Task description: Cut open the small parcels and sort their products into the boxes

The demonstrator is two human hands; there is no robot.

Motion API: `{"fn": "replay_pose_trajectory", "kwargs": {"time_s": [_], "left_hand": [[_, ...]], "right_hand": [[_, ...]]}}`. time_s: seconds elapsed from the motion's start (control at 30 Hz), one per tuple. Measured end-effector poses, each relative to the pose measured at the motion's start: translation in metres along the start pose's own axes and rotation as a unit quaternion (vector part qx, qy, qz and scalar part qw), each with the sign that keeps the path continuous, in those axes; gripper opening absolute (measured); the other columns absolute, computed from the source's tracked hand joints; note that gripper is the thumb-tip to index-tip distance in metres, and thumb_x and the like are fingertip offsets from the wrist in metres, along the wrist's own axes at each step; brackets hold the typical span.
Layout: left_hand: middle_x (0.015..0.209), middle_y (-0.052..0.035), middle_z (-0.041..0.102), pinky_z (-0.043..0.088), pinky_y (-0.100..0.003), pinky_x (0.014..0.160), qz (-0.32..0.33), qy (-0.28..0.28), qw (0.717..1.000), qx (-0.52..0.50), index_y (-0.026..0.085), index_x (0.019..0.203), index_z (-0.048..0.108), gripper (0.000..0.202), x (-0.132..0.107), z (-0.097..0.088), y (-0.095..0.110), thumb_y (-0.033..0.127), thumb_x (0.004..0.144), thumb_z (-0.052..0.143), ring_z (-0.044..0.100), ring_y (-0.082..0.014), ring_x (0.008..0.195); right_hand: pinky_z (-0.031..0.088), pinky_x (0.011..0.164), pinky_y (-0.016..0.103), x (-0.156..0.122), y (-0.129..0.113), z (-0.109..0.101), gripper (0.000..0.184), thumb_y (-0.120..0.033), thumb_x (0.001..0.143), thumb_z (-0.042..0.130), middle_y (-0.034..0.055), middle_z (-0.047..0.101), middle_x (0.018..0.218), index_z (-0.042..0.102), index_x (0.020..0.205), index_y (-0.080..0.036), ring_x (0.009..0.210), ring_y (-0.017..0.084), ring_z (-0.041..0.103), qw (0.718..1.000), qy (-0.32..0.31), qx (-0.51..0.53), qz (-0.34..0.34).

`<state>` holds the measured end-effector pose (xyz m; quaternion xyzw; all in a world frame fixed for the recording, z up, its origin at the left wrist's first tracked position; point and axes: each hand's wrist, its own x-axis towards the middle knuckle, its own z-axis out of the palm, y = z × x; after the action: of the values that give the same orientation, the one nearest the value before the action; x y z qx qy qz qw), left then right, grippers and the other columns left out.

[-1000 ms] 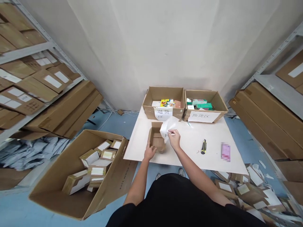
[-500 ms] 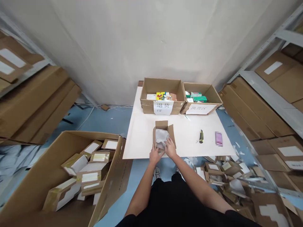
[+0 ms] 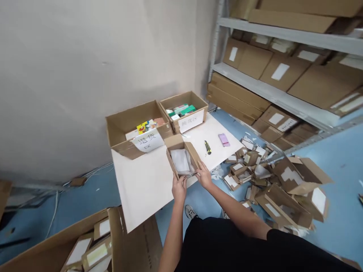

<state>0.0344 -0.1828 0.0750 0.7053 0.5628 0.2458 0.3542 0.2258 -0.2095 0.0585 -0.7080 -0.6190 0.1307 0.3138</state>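
Note:
A small cardboard box [image 3: 174, 142] stands with its flaps up near the front edge of the white table [image 3: 141, 196]. Inside it lies a whitish plastic-looking wrapped packet [image 3: 180, 160]; what the wrapping holds is hidden. My left hand [image 3: 179, 189] grips the box's near left corner, fingers closed on the cardboard. Around the near right side of the same box my right hand [image 3: 203, 175] is closed, its fingers on the edge. A yellow-and-black box cutter [image 3: 208, 147] lies on the table to the right, apart from both hands.
Two larger labelled cartons, one with mixed packages [image 3: 121, 144] and one with green boxes [image 3: 193, 122], stand along the table's back. A pixelated purple item [image 3: 224, 139] lies at right. Opened boxes [image 3: 279, 215] litter the floor beside shelving [image 3: 255, 81]. A big carton [image 3: 116, 234] stands at lower left.
My view has swung to the right. My right hand has moved from the wrapped packet to the box's right side, while my left stays on its near edge.

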Motion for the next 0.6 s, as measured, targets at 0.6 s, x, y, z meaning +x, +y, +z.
{"fn": "replay_pose_trajectory", "kwargs": {"time_s": [0.6], "left_hand": [[0.170,-0.0051,0.038,0.046,-0.044,0.120,0.426,-0.243,0.870,0.051,0.026,0.109,0.079,0.022,-0.060,0.339,0.357,0.022,0.099,0.060,0.046,-0.0310,0.151]], "right_hand": [[0.042,0.122,0.051,-0.237,0.262,-0.330,0.029,-0.009,0.091,0.057,0.0081,0.050,0.159,0.076,0.107,-0.024,0.153,0.028,0.038,0.863,0.386,-0.119,0.304]]}}
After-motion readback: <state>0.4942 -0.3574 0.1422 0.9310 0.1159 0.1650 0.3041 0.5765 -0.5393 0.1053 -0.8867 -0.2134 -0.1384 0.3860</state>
